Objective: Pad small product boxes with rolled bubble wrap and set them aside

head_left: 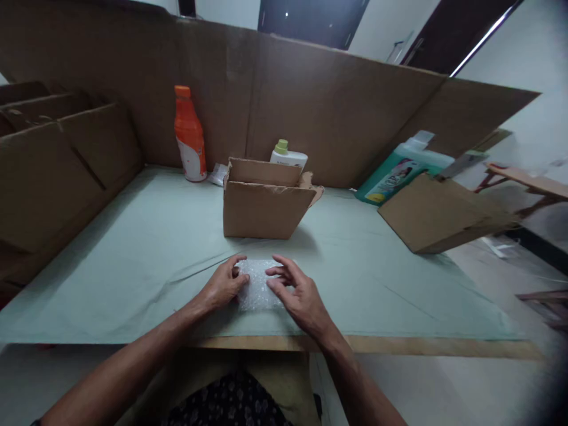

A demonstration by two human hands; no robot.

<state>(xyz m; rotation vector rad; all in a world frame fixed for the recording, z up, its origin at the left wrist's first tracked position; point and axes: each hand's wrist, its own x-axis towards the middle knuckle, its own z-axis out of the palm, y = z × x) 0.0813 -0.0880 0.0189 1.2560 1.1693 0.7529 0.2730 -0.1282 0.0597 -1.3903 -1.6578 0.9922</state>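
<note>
A small bundle of clear bubble wrap (256,285) lies on the pale green table cover (146,248), near the front edge. My left hand (222,287) grips its left side with curled fingers. My right hand (296,294) rests on its right side, fingertips pressing on top. Whatever is inside the wrap is hidden. Just beyond the hands stands a small open cardboard box (262,204) with its flaps up.
An orange bottle (189,135) and a white bottle with a green cap (287,155) stand at the back. A teal jug (402,171) leans behind a tilted cardboard box (437,216) at right. Cardboard walls (310,100) enclose the back and left.
</note>
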